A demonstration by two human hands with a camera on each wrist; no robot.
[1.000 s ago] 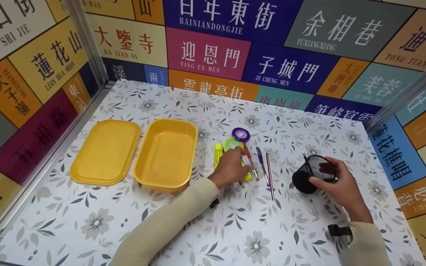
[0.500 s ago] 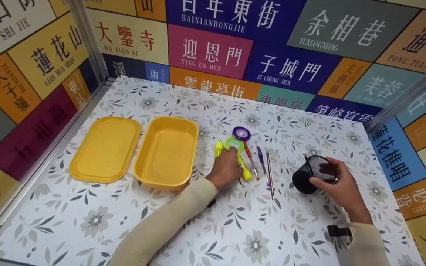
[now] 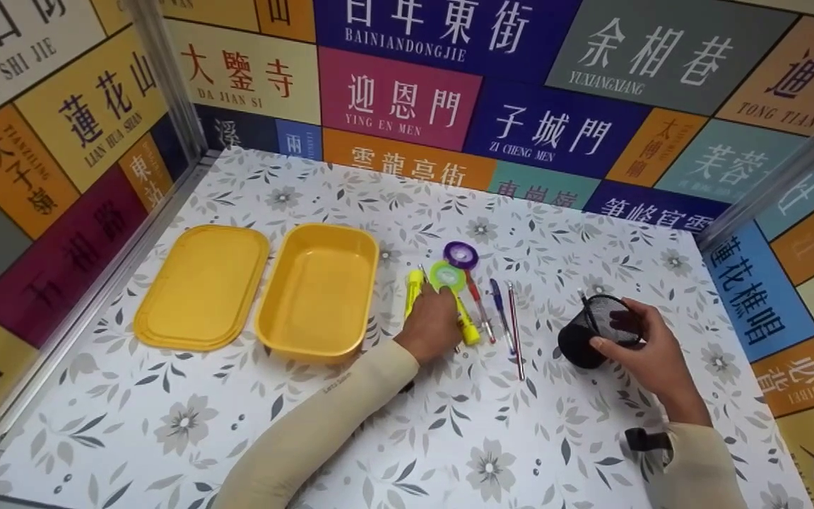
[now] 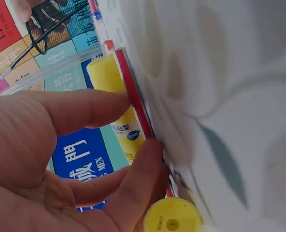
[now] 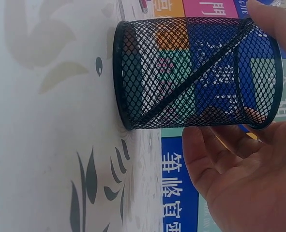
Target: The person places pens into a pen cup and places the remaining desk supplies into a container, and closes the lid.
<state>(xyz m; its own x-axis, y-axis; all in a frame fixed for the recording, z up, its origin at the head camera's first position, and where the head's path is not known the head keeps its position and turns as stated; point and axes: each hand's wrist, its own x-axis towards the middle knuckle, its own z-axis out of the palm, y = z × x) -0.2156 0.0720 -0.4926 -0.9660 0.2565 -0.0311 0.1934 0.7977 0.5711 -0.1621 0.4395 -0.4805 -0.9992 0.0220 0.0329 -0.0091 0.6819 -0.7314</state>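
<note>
In the head view my left hand (image 3: 432,326) is low among the stationery, beside a yellow highlighter (image 3: 468,328). Its thumb and fingertips pinch a red-and-dark striped pencil (image 4: 133,89) lying at the tabletop, as the left wrist view shows; the hand covers most of it from above. A second yellow marker (image 3: 413,284) lies to the hand's left. My right hand (image 3: 661,353) holds a black mesh pen cup (image 3: 581,345) by its rim, thumb on one side and fingers round the other. One slim dark stick (image 5: 191,77) leans inside the cup.
A yellow box (image 3: 319,300) and its lid (image 3: 202,290) lie at left. Green tape (image 3: 447,274) and purple tape (image 3: 461,255) sit behind the left hand. A red pen (image 3: 480,307), a blue pen (image 3: 499,304) and another striped pencil (image 3: 516,332) lie between the hands.
My left hand has drawn back slightly to the left from the highlighter and lowered onto the pencil; the left marker has shifted a little. The right hand and cup stay put.
</note>
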